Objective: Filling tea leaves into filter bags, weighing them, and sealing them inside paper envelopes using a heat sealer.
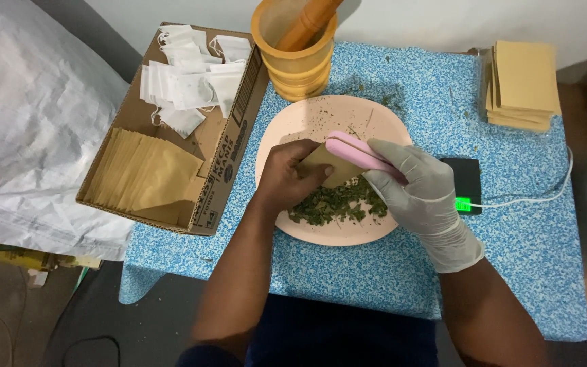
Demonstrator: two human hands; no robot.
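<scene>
Head view showed the bare left hand (293,178) pinching a brown paper pouch (331,165) over the pink plate (287,146), while the gloved right hand (419,187) clamped a pink sealer (361,155) on its edge. Tilting the pouch could probably spill herbs (338,204) onto the table (531,231).

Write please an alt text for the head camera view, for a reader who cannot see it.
Over a pink plate of green dried leaves, a bare left hand holds a small brown paper pouch while a gloved right hand presses a pink handheld device on it.
</scene>
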